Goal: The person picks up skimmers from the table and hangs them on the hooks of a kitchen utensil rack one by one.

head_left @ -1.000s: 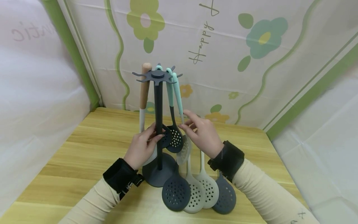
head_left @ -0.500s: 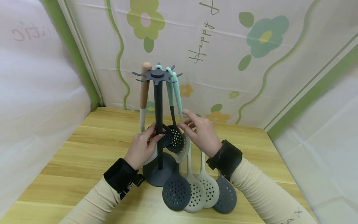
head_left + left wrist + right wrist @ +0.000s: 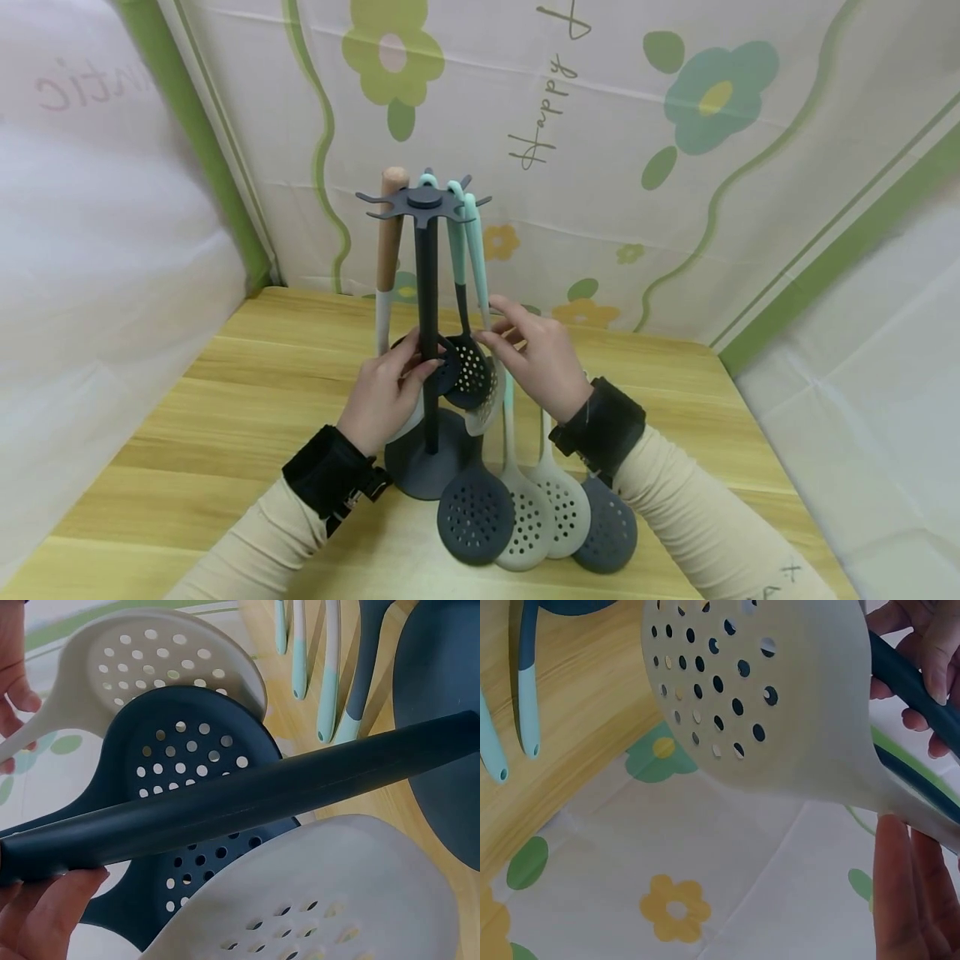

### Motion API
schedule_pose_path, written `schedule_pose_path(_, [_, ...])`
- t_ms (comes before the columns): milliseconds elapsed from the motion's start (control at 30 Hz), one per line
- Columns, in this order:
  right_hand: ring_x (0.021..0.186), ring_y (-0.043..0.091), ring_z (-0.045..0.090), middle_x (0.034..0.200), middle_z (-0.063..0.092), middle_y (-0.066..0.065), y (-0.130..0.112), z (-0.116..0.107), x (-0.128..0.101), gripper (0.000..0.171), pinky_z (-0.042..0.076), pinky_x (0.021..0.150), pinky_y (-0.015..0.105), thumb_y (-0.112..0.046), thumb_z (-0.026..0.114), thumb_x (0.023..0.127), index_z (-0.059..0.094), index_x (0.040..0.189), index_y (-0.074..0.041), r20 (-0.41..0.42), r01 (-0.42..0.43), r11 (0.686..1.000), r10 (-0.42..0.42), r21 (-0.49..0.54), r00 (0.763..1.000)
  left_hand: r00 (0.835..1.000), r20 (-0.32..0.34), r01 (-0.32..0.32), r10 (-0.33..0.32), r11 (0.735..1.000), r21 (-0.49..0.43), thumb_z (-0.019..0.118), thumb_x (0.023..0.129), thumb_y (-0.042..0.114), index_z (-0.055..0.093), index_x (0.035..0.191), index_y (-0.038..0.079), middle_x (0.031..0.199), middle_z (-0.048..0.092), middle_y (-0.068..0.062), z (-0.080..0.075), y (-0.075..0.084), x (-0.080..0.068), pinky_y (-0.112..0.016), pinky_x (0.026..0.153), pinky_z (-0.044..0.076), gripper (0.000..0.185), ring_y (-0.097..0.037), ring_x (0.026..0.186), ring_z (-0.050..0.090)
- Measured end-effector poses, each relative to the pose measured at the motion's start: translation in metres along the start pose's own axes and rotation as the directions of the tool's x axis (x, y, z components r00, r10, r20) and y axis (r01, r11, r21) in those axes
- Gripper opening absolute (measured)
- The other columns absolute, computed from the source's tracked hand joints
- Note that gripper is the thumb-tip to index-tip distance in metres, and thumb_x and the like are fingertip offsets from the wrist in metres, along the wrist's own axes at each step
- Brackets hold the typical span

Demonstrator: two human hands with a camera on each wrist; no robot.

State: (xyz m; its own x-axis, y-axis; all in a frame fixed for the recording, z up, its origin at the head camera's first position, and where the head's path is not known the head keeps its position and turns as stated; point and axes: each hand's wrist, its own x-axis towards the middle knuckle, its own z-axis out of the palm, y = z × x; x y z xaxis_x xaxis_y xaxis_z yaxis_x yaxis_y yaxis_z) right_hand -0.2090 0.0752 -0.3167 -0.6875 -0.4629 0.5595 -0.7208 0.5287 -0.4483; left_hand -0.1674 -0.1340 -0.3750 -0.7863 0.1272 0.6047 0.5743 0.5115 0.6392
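A dark utensil stand (image 3: 427,292) rises from a round base (image 3: 420,467) on the wooden table. My left hand (image 3: 418,358) grips its pole (image 3: 247,799) low down. From the hooks hang a wooden-handled utensil (image 3: 389,233), a dark skimmer (image 3: 471,375) and a white skimmer (image 3: 780,697) with a mint handle. My right hand (image 3: 492,336) pinches that white skimmer's handle just above its bowl, to the right of the pole. In the left wrist view the dark skimmer (image 3: 187,765) hangs behind the pole, between two white bowls.
Several dark and white skimmers (image 3: 528,521) lie side by side on the table (image 3: 225,400) in front of the base, handles pointing away. A flowered cloth wall (image 3: 600,167) closes the back and white sheets flank both sides.
The hanging white skimmer's bowl has drifted slightly left towards the pole. Both hands stay almost where they were.
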Motion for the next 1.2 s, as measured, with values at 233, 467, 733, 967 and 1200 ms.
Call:
schedule_pose_path(233, [0.074,0.022,0.074,0.090,0.076,0.011,-0.0007,-0.0009,-0.0001,0.031,0.063,0.066,0.038,-0.016,0.071,0.092,0.063,0.120,-0.007,0.006,-0.042,0.998,0.042,0.041,0.999,1.000,-0.003,-0.003,0.002,1.000,-0.004,0.063,0.094,-0.001,0.056,0.128,-0.003,0.114,0.071,-0.018,0.0010,-0.0002,-0.0009,-0.039,0.082,0.061,0.035,-0.032,0.102,0.072])
schedule_pose_path(467, [0.078,0.024,0.074,0.094,0.075,0.013,-0.0015,-0.0030,-0.0007,0.033,0.063,0.068,0.039,-0.016,0.071,0.092,0.063,0.123,-0.005,0.023,-0.080,0.995,0.079,0.056,0.997,1.000,-0.006,-0.009,0.009,1.000,-0.001,0.063,0.094,-0.001,0.056,0.128,-0.003,0.114,0.071,-0.018,0.0016,0.0002,-0.0002,-0.039,0.082,0.061,0.035,-0.032,0.102,0.072])
schedule_pose_path(733, [0.078,0.023,0.075,0.096,0.076,0.013,-0.0022,-0.0055,-0.0012,0.034,0.064,0.069,0.038,-0.017,0.070,0.093,0.063,0.125,-0.007,0.044,-0.077,0.994,0.074,0.083,0.996,1.000,-0.010,-0.012,0.012,1.000,0.001,0.062,0.095,-0.001,0.055,0.131,-0.003,0.114,0.071,-0.019,0.0014,0.0010,0.0002,-0.039,0.082,0.061,0.037,-0.032,0.102,0.072])
schedule_pose_path(967, [0.082,0.022,0.074,0.100,0.076,0.013,-0.0008,-0.0076,-0.0033,0.039,0.064,0.071,0.034,-0.016,0.069,0.094,0.061,0.131,-0.006,0.058,-0.079,0.993,0.074,0.085,0.996,1.000,-0.013,-0.009,0.009,1.000,0.004,0.062,0.095,0.000,0.053,0.134,-0.003,0.114,0.071,-0.019,0.0019,-0.0007,-0.0001,-0.039,0.083,0.061,0.040,-0.032,0.102,0.072])
schedule_pose_path(1200, [0.083,0.020,0.074,0.101,0.076,0.011,0.0021,-0.0094,-0.0053,0.041,0.064,0.072,0.034,-0.016,0.069,0.094,0.061,0.133,-0.008,0.066,-0.085,0.991,0.079,0.099,0.995,1.000,-0.017,-0.017,0.017,1.000,0.003,0.062,0.095,0.001,0.054,0.134,-0.002,0.115,0.070,-0.019,0.0020,-0.0007,0.0001,-0.039,0.084,0.061,0.040,-0.032,0.102,0.072])
